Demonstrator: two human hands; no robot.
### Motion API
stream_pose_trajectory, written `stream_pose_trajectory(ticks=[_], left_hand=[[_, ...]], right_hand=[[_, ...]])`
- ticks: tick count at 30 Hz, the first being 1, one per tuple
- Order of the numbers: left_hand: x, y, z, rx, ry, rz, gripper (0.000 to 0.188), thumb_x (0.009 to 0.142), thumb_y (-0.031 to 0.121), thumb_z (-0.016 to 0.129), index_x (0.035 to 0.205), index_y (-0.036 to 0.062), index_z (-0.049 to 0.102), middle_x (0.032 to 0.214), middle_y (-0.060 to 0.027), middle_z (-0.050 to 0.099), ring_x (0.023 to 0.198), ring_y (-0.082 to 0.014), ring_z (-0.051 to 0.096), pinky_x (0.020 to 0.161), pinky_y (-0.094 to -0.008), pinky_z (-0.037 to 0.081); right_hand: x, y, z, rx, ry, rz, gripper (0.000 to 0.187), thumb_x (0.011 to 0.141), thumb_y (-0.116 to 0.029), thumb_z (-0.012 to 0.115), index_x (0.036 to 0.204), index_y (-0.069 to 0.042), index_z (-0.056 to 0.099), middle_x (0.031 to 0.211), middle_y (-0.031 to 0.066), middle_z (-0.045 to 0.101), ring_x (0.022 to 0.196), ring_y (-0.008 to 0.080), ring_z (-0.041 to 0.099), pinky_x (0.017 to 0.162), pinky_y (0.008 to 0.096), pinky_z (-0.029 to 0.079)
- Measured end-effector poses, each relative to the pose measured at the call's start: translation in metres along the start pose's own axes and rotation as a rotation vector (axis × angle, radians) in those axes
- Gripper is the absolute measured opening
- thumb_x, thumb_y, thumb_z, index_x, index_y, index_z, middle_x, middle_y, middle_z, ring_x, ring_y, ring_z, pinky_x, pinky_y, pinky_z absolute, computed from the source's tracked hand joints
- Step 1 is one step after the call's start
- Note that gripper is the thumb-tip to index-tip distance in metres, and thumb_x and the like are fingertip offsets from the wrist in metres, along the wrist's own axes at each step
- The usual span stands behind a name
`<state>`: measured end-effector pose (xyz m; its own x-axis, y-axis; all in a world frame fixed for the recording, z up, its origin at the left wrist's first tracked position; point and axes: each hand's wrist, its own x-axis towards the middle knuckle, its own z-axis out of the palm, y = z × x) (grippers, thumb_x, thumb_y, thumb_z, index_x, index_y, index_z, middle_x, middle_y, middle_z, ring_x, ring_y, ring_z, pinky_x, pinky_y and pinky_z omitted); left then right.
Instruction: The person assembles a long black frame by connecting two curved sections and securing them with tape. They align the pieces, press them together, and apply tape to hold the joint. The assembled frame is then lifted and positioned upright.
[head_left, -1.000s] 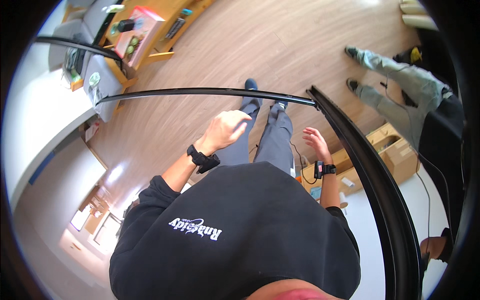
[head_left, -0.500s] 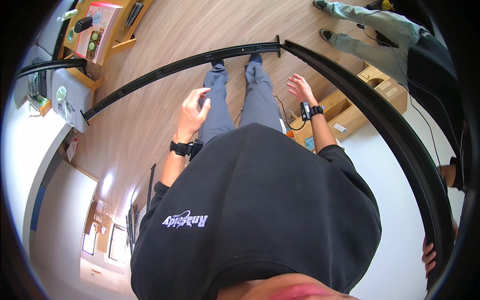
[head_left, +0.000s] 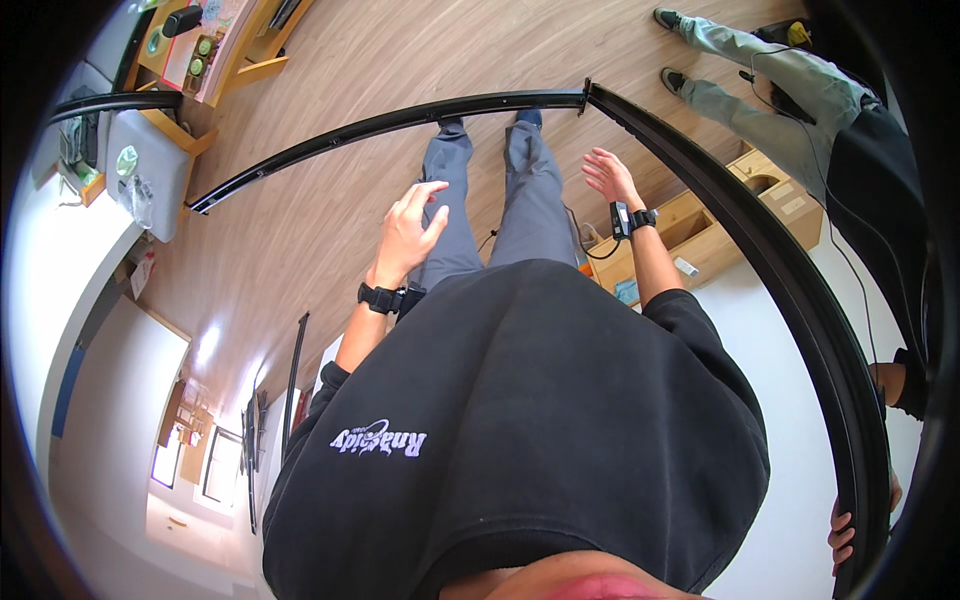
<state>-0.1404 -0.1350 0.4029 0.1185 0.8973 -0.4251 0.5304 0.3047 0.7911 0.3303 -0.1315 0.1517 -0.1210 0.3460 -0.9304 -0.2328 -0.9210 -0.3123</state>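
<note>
My left hand (head_left: 408, 232) hovers in front of my left thigh, thumb apart from slightly bent fingers, with nothing in it. On the other side, my right hand (head_left: 612, 178) is raised with its fingers stretched out, also holding nothing. Across the floor by my feet runs a black metal rail (head_left: 400, 122). Its right end meets an upright black beam (head_left: 740, 225) that rises along my right side, apart from my right hand. A co-worker's hand (head_left: 842, 535) wraps round that beam at the lower right.
The co-worker's legs (head_left: 755, 105) stand beyond the upright beam. Behind my right hand is a wooden cabinet (head_left: 790, 205). A grey seat (head_left: 150, 165) and a wooden table (head_left: 235, 50) are at the upper left. Another dark bar (head_left: 297, 375) stands behind my left arm.
The whole view has shifted slightly, moving the rail, beam and legs a little right and down in the picture. Both my hands keep nearly the same pose and stay empty.
</note>
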Motion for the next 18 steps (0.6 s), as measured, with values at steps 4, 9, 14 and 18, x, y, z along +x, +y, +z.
stream_pose_trajectory(ticks=[4, 9, 14, 18], left_hand=[[0.000, -0.004, -0.005, 0.016, 0.000, -0.028, 0.036, 0.096, 0.017, 0.073, 0.131, 0.0095, 0.068, 0.120, -0.0136, 0.074, 0.104, -0.0333, 0.073, 0.091, -0.0434, 0.058], [0.004, -0.003, -0.004, 0.029, -0.021, -0.014, 0.036, 0.096, 0.017, 0.072, 0.131, 0.0098, 0.068, 0.120, -0.0134, 0.074, 0.103, -0.0332, 0.074, 0.090, -0.0432, 0.058], [0.013, 0.002, 0.004, 0.010, -0.046, 0.010, 0.036, 0.096, 0.017, 0.072, 0.131, 0.0099, 0.068, 0.119, -0.0140, 0.074, 0.102, -0.0334, 0.073, 0.089, -0.0436, 0.058], [0.013, 0.004, 0.012, 0.061, -0.129, -0.065, 0.036, 0.099, 0.015, 0.071, 0.134, 0.0072, 0.066, 0.124, -0.0145, 0.073, 0.109, -0.0303, 0.073, 0.095, -0.0406, 0.057]], right_hand=[[0.004, -0.005, 0.010, -0.020, -0.071, -0.035, 0.044, 0.109, -0.029, 0.060, 0.151, -0.017, 0.056, 0.145, 0.0074, 0.068, 0.124, 0.0228, 0.068, 0.098, 0.0380, 0.056], [0.003, -0.005, 0.009, -0.041, -0.044, -0.015, 0.043, 0.110, -0.029, 0.059, 0.150, -0.016, 0.056, 0.145, 0.0080, 0.068, 0.123, 0.0219, 0.069, 0.096, 0.0378, 0.057], [0.009, 0.000, 0.001, -0.009, -0.023, -0.008, 0.041, 0.110, -0.029, 0.057, 0.149, -0.015, 0.057, 0.142, 0.0077, 0.070, 0.121, 0.0221, 0.070, 0.095, 0.0378, 0.057], [0.016, 0.010, -0.005, 0.010, -0.033, 0.003, 0.042, 0.110, -0.029, 0.058, 0.149, -0.014, 0.057, 0.143, 0.0081, 0.069, 0.121, 0.0224, 0.070, 0.096, 0.0382, 0.057]])
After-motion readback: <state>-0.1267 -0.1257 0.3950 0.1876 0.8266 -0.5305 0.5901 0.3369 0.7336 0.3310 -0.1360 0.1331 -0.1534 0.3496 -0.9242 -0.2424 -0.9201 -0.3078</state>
